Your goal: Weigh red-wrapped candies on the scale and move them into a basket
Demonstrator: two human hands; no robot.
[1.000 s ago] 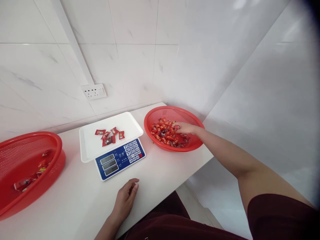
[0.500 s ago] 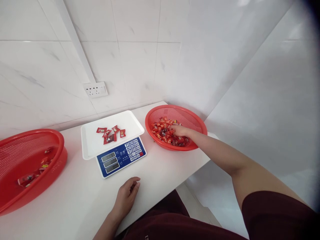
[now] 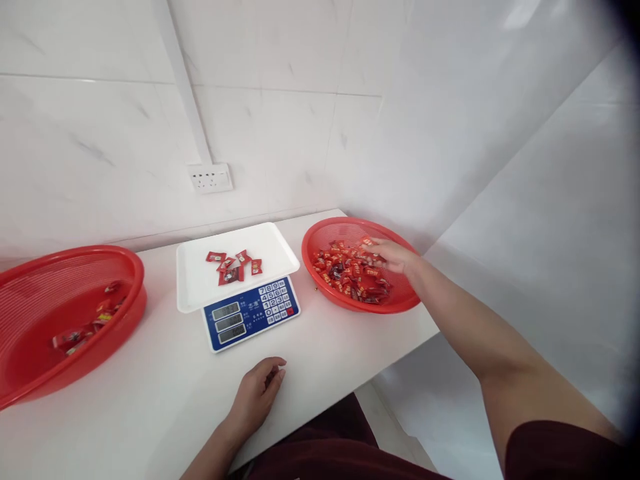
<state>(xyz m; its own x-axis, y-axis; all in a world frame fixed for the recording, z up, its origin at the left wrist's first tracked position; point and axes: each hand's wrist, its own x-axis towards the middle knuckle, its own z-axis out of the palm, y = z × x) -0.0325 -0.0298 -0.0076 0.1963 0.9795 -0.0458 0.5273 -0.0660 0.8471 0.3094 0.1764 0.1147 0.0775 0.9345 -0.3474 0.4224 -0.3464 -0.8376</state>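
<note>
My right hand [image 3: 393, 255] reaches into the red mesh basket [image 3: 320, 231] at the right end of the table, fingers curled over the pile of red wrapped candies [image 3: 347, 272]; what it grips is hidden. My left hand [image 3: 257, 393] rests on the white table [image 3: 150, 393] near its front edge, fingers loosely curled, holding nothing. Between the baskets stands a blue digital scale [image 3: 250, 313] with a white tray [image 3: 200, 287] on top. Several red candies [image 3: 233, 265] lie on that tray.
A second red basket [image 3: 125, 267] at the left holds a few candies [image 3: 85, 327]. A wall socket [image 3: 211, 178] sits on the tiled wall behind the scale. The table's right edge drops off just past the right basket, by a white side wall.
My right hand has shifted within the basket from the middle of the candy pile toward its far right side. The view has panned slightly. My left hand has stayed put.
</note>
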